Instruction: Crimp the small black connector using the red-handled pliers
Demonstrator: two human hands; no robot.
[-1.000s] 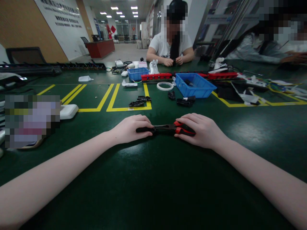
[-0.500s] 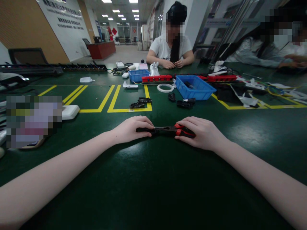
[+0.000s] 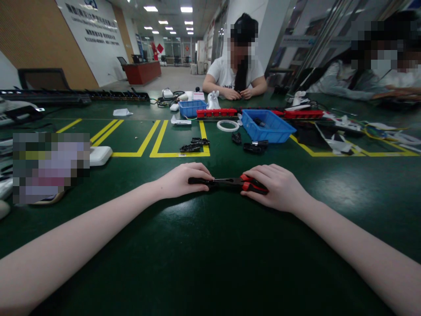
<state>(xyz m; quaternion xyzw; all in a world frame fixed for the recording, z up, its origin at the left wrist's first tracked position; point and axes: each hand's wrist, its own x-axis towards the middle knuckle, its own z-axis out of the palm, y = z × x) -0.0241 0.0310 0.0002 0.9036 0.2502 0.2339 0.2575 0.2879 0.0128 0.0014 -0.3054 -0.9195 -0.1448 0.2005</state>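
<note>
My right hand [image 3: 276, 186] is closed around the red and black handles of a pair of pliers [image 3: 233, 181], whose jaws point left. Between the fingers and thumb of my left hand [image 3: 184, 180] is a slim black part [image 3: 196, 180]. The plier jaws meet the right end of this part; whether they grip it is too small to tell. Both hands rest low over the green table [image 3: 210, 245]. Just beyond them lie small black parts [image 3: 194, 145] at the yellow tape and more black pieces [image 3: 255, 146] to the right.
A large blue bin [image 3: 268, 127] and a smaller blue bin [image 3: 192, 108] stand beyond my hands, near a white ring [image 3: 228, 126] and red strips [image 3: 216, 113]. At left are a phone [image 3: 52, 171] and a white box [image 3: 100, 156]. A person [image 3: 235, 74] sits opposite.
The whole view has shifted slightly, with the scene sitting a little lower and mostly further right. Both hands keep the same hold on the pliers and the black part.
</note>
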